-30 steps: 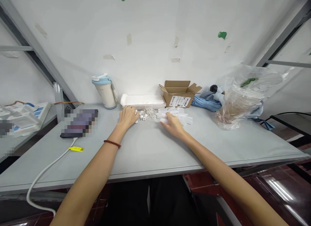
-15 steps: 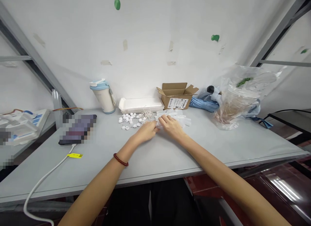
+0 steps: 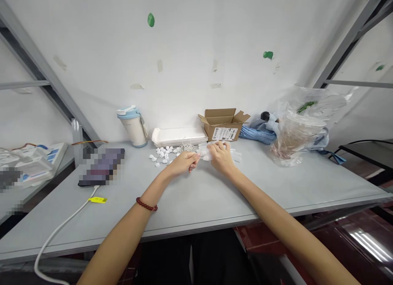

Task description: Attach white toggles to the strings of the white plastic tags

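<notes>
My left hand (image 3: 183, 161) and my right hand (image 3: 220, 155) meet over the grey table (image 3: 196, 195), a little above it. Between them is a small clear plastic piece (image 3: 205, 153); my right hand's fingers curl round it, and my left hand's fingertips pinch at its left end. Several small white caps (image 3: 162, 153) lie scattered to the left of my left hand. A heap of clear plastic pieces (image 3: 233, 154) lies just behind my right hand, next to a tangle of thin white loops (image 3: 188, 146).
Against the wall stand a white-and-blue cup (image 3: 133, 126), a flat white tray stack (image 3: 179, 135), an open cardboard box (image 3: 223, 124), blue cloth (image 3: 258, 131) and a crumpled clear bag (image 3: 301, 129). A dark phone (image 3: 102, 166) with a white cable (image 3: 58, 232) lies left.
My left hand left the white caps and came right to meet my right hand. Both hands have lifted a clear piece off the heap. The camera view tilted slightly.
</notes>
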A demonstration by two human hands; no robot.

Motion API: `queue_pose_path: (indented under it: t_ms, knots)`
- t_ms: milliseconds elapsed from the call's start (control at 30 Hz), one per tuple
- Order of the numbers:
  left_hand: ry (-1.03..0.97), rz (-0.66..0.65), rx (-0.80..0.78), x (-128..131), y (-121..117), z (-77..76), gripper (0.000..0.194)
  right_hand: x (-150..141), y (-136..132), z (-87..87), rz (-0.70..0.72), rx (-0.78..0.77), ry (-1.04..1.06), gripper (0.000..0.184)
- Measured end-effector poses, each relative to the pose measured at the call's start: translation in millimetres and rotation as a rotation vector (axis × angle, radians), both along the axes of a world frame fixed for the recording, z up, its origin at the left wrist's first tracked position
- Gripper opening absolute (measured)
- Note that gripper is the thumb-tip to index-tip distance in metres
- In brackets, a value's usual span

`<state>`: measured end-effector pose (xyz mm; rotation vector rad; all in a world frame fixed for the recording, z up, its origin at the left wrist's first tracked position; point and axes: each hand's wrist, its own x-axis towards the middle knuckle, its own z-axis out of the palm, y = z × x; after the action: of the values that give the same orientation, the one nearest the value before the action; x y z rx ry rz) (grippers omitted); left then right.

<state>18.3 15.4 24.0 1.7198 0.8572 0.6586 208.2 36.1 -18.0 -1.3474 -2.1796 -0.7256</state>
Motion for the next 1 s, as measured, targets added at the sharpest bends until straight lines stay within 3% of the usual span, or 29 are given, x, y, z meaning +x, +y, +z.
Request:
queue_pose_path:
  t_ms: [300,500,633,700,800,900,1000]
  knots:
    - [-0.195,0.092,-0.090,1,1,0.6,0.045,-4,0,5.2,-0.042,-0.031,0.039,0.034]
    - [-0.255,0.200,0.018,12,1,-4.6,0.047,-10,-2,10.0,-0.082,-0.180,0.026,0.032]
    - [-0.329,0.260,-0.022,10,-2,2.9,0.044,-3,-1,9.6,-0.139,-0.244,0.014,0.029]
    - [-0.458,0.327,-0.010,3,-3,11.8,0.041,5,2,7.9,-0.184,-0.293,0.037,0.028]
    - [-0.613,0.535,0.122,-11,-3,22.1,0.037,17,6,6.2,-0.195,-0.340,0.200,0.029]
    - [-0.422,0.561,0.121,-16,1,20.1,0.035,16,9,7.3,-0.074,-0.391,0.487,0.023]
    - [-0.106,0.390,0.092,-10,1,10.3,0.037,8,8,9.5,0.176,-0.463,0.762,0.020]
